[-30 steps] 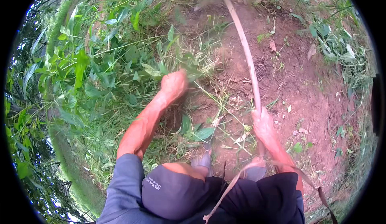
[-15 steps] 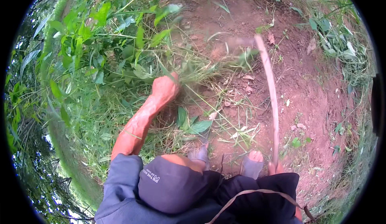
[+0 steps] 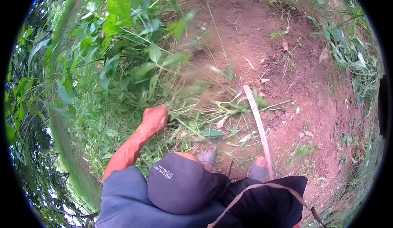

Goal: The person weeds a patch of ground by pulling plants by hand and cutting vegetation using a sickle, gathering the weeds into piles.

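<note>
My left hand (image 3: 155, 118) is closed in a fist low among the weeds, with grass stems (image 3: 180, 107) at its fingers. To its right stands a hoe with a pale wooden handle (image 3: 258, 125). The hoe's head, at the top of the handle, is blurred and partly covered by cut stems (image 3: 229, 109). The handle's near end runs behind the dark cloth over my knee, where my right hand is hidden; half a second ago it gripped the handle there. Leafy green weeds (image 3: 118, 64) grow above and left of my left hand.
Bare reddish soil (image 3: 319, 105) slopes along the right, with scattered dry leaves. My feet in grey footwear (image 3: 257, 171) are close below the hoe's head. A brown strap (image 3: 249, 193) crosses the dark cloth (image 3: 176, 187). Denser plants (image 3: 352, 56) edge the far right.
The hoe's head has come down and toward me into the stems. My left hand has moved down and slightly left, and the weeds beside it have shifted.
</note>
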`<state>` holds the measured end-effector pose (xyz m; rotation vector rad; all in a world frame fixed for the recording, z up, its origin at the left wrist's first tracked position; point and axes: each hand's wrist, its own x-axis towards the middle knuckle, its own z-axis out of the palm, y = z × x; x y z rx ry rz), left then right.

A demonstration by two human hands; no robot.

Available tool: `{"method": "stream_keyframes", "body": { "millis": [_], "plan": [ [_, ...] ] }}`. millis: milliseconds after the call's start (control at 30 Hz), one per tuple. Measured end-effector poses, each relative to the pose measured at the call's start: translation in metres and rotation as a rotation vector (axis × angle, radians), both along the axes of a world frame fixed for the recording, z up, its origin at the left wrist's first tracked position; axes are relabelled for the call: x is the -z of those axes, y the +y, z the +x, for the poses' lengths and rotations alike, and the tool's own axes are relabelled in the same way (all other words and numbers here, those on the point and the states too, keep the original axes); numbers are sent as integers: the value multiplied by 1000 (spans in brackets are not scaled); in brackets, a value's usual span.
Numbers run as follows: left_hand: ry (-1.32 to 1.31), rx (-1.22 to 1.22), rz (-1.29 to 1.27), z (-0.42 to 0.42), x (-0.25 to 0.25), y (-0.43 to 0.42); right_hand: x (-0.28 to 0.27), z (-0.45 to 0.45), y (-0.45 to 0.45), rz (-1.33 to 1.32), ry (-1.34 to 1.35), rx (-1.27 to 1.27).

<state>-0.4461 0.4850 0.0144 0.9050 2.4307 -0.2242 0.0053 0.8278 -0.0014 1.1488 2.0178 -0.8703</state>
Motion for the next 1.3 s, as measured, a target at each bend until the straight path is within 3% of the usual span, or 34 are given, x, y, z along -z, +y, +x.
{"method": "stream_keyframes", "body": {
  "millis": [200,233,300,400,467,500,567,600,667,700,733,767,800,867,900,933,1067,1133,1233,1300],
  "plan": [
    [36,-116,-226,79,-2,-140,24,-50,31,-89,242,84],
    [-152,-262,-414,85,-17,-134,26,-75,38,-114,319,90],
    [-229,-308,-418,96,-31,-132,21,-143,45,-131,403,115],
    [-256,-222,-215,82,-81,-79,6,-242,48,-191,456,78],
    [-350,-272,-342,50,-135,12,5,-275,44,-163,442,21],
    [-276,-163,-164,43,-147,36,5,-283,41,-129,428,-24],
    [-219,-4,-57,21,-155,98,5,-289,33,-111,394,-60],
    [-151,55,108,11,-147,124,7,-283,28,-161,367,-45],
    [2,127,865,-8,-75,173,11,-265,19,-203,259,-49],
    [-68,73,669,-27,-76,201,15,-251,14,-151,308,-86],
    [138,155,795,-48,-39,215,24,-238,16,-197,289,-63],
    [405,172,700,-73,5,222,24,-230,19,-207,348,-41],
    [383,87,492,-97,29,217,23,-226,19,-226,421,-15],
    [679,41,470,-133,97,157,22,-222,23,-173,446,13],
    [528,-98,209,-138,83,135,24,-219,25,-146,449,-6],
    [289,-349,-23,-142,27,140,25,-220,27,-117,446,-26],
    [560,-272,-72,-148,45,61,22,-244,27,-122,368,-146],
    [236,-523,14,-152,43,39,18,-270,22,-185,423,-170],
    [271,-566,71,-159,77,30,20,-319,10,-229,485,-276],
    [184,-566,48,-166,48,39,28,-338,-2,-204,493,-359]
  ]
}}
